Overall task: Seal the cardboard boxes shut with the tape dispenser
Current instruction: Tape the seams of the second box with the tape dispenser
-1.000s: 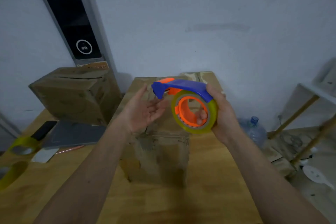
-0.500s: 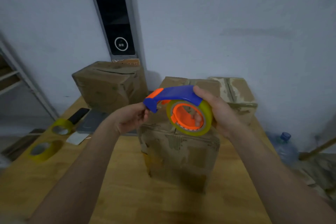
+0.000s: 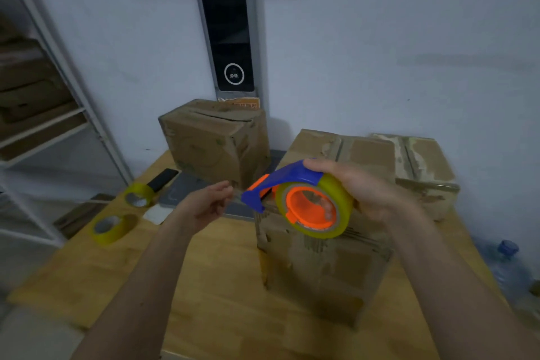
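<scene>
The right hand (image 3: 365,188) grips the blue-and-orange plastic tape dispenser with its yellowish roll (image 3: 304,202), held in the air over the near brown cardboard box (image 3: 324,257) on the wooden table (image 3: 222,286); the left hand (image 3: 209,203) hovers by the blue nose, fingers pinched, though I cannot tell whether any tape is between them. If the tape end isn't caught, it could snap back onto the roll or stick to itself

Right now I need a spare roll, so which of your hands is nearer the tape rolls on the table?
Left. The left hand hovers just right of the tape rolls; the right hand holds the tape dispenser farther right.
</scene>
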